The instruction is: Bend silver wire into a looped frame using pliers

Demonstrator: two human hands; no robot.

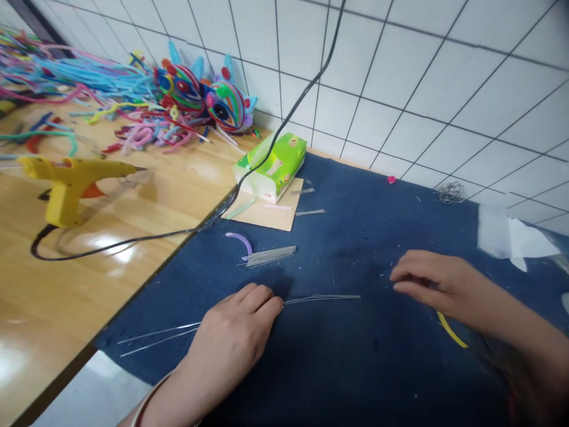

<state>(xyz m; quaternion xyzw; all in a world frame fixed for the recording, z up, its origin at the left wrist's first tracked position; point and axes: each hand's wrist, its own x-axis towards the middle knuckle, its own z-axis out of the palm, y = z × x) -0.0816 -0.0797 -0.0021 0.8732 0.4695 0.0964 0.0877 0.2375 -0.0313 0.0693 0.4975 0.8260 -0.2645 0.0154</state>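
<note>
My left hand (242, 326) is closed over a few thin metal wires on the dark blue mat. Two loose wire ends (157, 339) spread out to its left, and a narrow pair of wires (322, 298) sticks out to its right. To the right, my right hand (422, 279) hovers over the mat, thumb and fingers apart, with nothing visible between them. A curved yellow strip (452, 330) shows below that wrist, partly hidden. Beyond my left hand lies a bundle of straight wires (271, 256), touching a purple fuzzy stem (240, 242).
A green tissue pack (278, 166) rests on a cardboard piece (262, 219). On the wooden table (133, 213) lie a yellow glue gun (66, 190), its black cord (293, 107), colourful fuzzy stems (93, 74) and two striped figures (229, 107). Tangled wire (451, 191) sits near the wall.
</note>
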